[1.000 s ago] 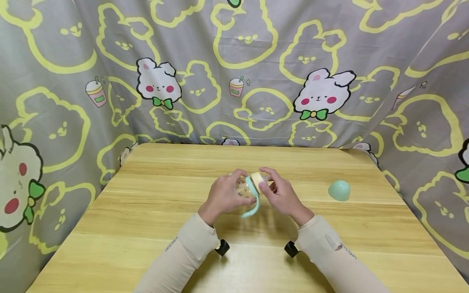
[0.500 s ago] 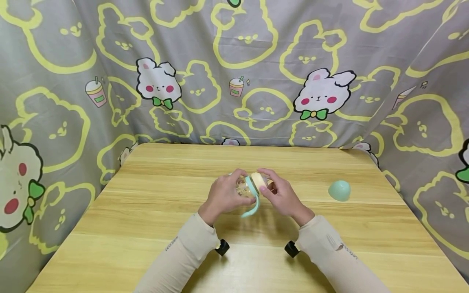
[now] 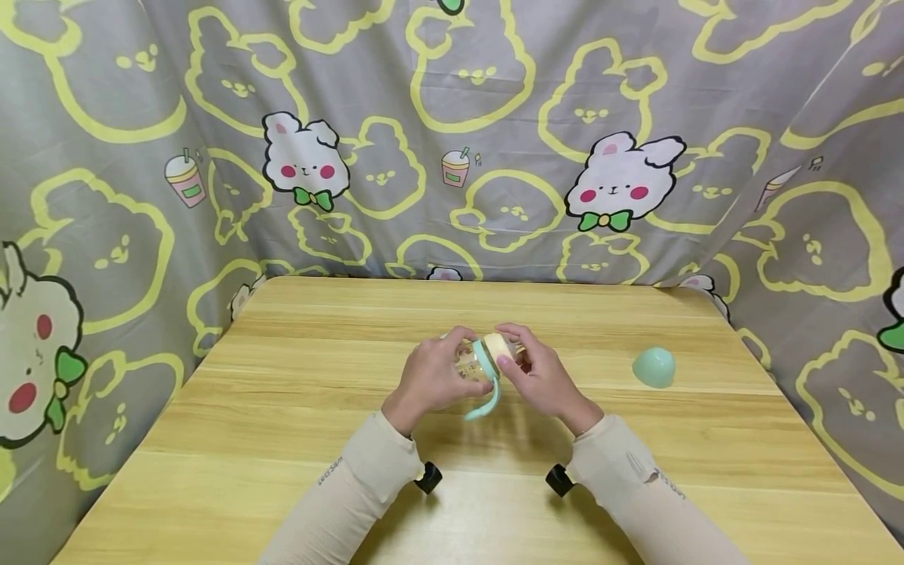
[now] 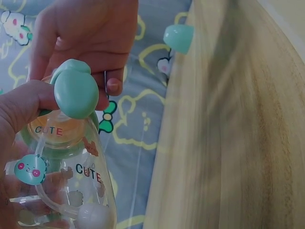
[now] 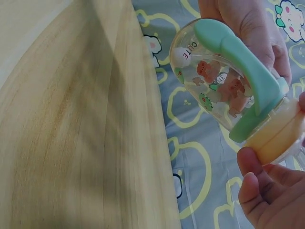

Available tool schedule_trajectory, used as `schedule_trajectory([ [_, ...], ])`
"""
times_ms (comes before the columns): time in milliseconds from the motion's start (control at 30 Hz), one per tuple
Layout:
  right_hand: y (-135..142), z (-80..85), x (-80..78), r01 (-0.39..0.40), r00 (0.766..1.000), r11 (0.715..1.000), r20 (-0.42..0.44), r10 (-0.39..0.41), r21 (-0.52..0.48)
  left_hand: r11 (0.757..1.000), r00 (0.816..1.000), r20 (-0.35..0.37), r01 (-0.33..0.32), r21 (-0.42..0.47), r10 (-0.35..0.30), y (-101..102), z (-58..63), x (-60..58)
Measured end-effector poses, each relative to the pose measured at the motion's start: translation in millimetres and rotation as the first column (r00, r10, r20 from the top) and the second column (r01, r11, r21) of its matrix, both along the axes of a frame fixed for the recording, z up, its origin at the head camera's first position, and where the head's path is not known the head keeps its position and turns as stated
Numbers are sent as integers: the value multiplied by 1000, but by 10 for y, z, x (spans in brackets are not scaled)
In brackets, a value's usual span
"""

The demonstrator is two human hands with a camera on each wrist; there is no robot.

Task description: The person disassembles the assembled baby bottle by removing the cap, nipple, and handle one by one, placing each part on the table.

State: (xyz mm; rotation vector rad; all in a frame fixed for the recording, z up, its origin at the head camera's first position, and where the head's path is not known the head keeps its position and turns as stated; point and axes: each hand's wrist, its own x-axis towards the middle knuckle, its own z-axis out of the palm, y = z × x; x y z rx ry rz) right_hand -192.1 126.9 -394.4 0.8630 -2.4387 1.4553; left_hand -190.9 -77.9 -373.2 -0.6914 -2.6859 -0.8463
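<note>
A clear baby bottle point(image 5: 209, 81), printed with small cartoon figures and the word CUTE, is tilted above the table between both hands. My left hand point(image 3: 432, 375) grips its transparent body. A mint-green handle point(image 5: 252, 71) curves down from the green ring at the neck. My right hand point(image 3: 540, 373) pinches the pale yellow collar point(image 5: 274, 136) at the bottle's top with thumb and fingers. Inside the body, the left wrist view shows a straw ending in a white weight point(image 4: 95, 217). The clear teat end is partly hidden by the right fingers.
A mint-green dome cap point(image 3: 654, 367) stands on the wooden table point(image 3: 318, 439), to the right of the hands. Behind and at both sides hangs a grey curtain point(image 3: 395, 196) with yellow outlines and rabbit prints. A small black device sits under each wrist.
The right hand's fingers shift slightly around the yellow collar, and its wrist moves a little leftward. The left hand, bottle and dome cap stay in place.
</note>
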Motion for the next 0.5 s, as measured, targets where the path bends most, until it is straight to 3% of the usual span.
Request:
schedule_trajectory([
  [500, -4, 10, 8, -1, 1000, 1000, -23, 1, 24, 1000, 1000, 10, 6, -6, -6, 22, 26, 29],
])
